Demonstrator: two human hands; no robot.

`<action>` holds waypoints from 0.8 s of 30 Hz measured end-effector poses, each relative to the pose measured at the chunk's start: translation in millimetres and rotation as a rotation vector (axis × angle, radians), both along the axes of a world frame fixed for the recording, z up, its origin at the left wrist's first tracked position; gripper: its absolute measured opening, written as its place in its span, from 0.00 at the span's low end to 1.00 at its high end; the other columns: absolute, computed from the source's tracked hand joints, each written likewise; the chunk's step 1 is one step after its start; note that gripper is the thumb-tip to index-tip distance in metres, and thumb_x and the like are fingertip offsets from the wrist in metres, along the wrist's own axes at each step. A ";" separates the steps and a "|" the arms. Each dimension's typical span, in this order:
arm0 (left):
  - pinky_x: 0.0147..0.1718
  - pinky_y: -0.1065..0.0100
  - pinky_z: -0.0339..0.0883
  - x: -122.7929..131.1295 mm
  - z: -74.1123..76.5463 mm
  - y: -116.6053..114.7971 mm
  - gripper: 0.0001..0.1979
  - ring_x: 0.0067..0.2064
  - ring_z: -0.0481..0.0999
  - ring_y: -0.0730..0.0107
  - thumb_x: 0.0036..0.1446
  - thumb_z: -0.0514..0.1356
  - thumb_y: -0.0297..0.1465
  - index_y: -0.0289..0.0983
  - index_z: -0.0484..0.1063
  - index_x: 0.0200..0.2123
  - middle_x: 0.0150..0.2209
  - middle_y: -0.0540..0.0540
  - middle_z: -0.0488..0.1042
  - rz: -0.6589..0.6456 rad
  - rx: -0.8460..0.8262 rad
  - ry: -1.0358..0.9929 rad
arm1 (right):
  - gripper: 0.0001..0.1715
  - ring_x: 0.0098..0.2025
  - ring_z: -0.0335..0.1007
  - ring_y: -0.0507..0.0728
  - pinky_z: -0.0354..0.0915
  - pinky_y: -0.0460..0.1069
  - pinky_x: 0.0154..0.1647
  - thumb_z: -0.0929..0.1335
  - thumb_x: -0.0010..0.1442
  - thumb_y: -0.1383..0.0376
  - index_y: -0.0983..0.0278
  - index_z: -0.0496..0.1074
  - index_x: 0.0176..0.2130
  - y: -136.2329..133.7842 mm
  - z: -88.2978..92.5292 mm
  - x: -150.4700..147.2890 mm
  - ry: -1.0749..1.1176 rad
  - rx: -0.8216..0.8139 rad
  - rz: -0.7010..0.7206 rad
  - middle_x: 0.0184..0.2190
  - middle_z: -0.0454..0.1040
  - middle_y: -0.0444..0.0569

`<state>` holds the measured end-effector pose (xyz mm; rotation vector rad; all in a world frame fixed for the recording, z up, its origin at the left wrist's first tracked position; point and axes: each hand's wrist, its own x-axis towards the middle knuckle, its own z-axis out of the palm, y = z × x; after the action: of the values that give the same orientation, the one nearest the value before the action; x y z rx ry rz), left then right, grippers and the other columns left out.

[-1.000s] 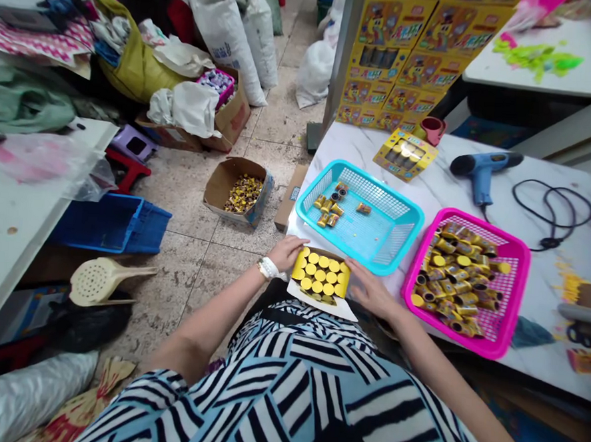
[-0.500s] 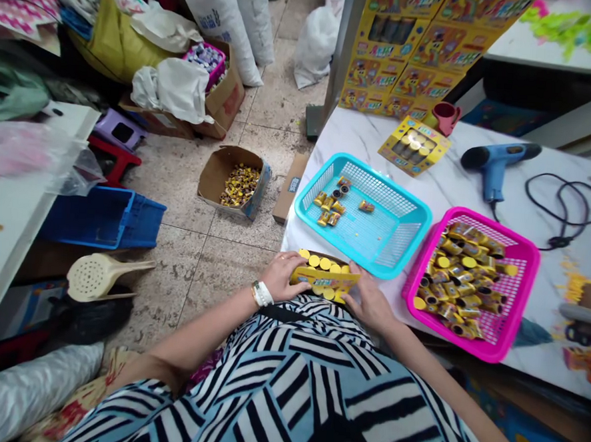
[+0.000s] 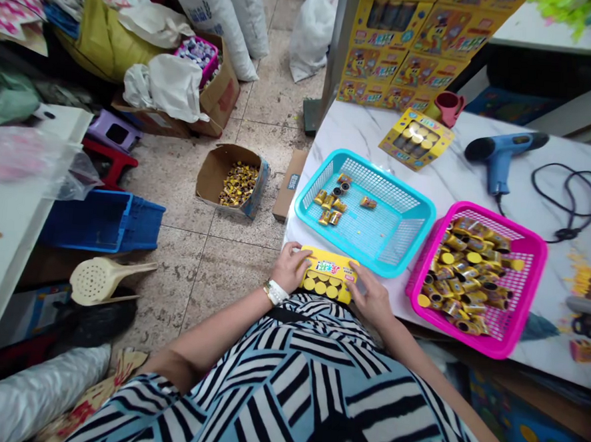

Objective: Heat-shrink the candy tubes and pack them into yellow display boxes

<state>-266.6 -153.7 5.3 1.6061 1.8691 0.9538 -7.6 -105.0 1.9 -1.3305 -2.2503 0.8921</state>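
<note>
Between my two hands, at the table's front edge, is a yellow printed box (image 3: 329, 264) with rows of yellow-capped small tubs showing through its window. My left hand (image 3: 291, 274) grips its left end, thumb on the top panel. On the right end, my right hand (image 3: 370, 295) holds it with bent fingers. The top panel lies closed over the tubs. Just beyond is a blue plastic basket (image 3: 405, 234) with several small brown-and-yellow tubs in it. To the right stands a pink basket (image 3: 528, 295) heaped with more such tubs.
A finished-looking yellow box (image 3: 415, 140), a red cup (image 3: 450, 108) and a blue heat gun (image 3: 502, 157) with its cord are on the table. Stacked yellow boxes (image 3: 405, 61) rise at the back. On the floor sits a carton (image 3: 208, 176) of tubs.
The box's top panel, raised with the tubs exposed behind it, has been folded down over them. My left hand has moved up slightly, and the printed panel now faces up.
</note>
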 end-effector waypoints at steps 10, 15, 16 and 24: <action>0.51 0.54 0.70 -14.3 -6.6 -2.4 0.33 0.49 0.69 0.58 0.52 0.65 0.47 0.34 0.66 0.56 0.47 0.39 0.61 -0.176 -0.053 0.084 | 0.36 0.56 0.68 0.65 0.67 0.62 0.57 0.67 0.62 0.52 0.64 0.61 0.64 -1.0 -6.9 -2.2 -0.051 0.048 -0.009 0.55 0.70 0.60; 0.51 0.57 0.71 -16.3 -5.3 -3.1 0.31 0.49 0.70 0.59 0.53 0.63 0.48 0.36 0.66 0.54 0.47 0.39 0.62 -0.204 -0.040 0.099 | 0.28 0.52 0.69 0.63 0.70 0.59 0.53 0.67 0.63 0.55 0.63 0.67 0.59 -0.6 -5.8 -3.8 -0.041 0.144 0.009 0.50 0.69 0.58; 0.50 0.57 0.71 -16.1 -5.5 -3.7 0.30 0.49 0.70 0.59 0.54 0.63 0.48 0.36 0.66 0.53 0.47 0.39 0.63 -0.202 -0.038 0.108 | 0.27 0.51 0.69 0.62 0.70 0.58 0.53 0.67 0.63 0.56 0.63 0.68 0.58 -0.5 -5.7 -4.6 -0.040 0.163 0.004 0.49 0.70 0.58; 0.46 0.61 0.72 -20.5 -10.4 -4.6 0.24 0.47 0.72 0.60 0.58 0.60 0.47 0.36 0.70 0.50 0.46 0.39 0.67 -0.253 0.034 0.198 | 0.22 0.50 0.70 0.62 0.71 0.58 0.53 0.67 0.63 0.57 0.60 0.71 0.55 -3.2 -10.2 -2.5 -0.053 0.203 -0.019 0.49 0.72 0.57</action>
<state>-287.1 -158.3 -5.1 1.9631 1.7253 0.7441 -10.2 -108.3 -8.3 -1.2937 -2.2941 0.6098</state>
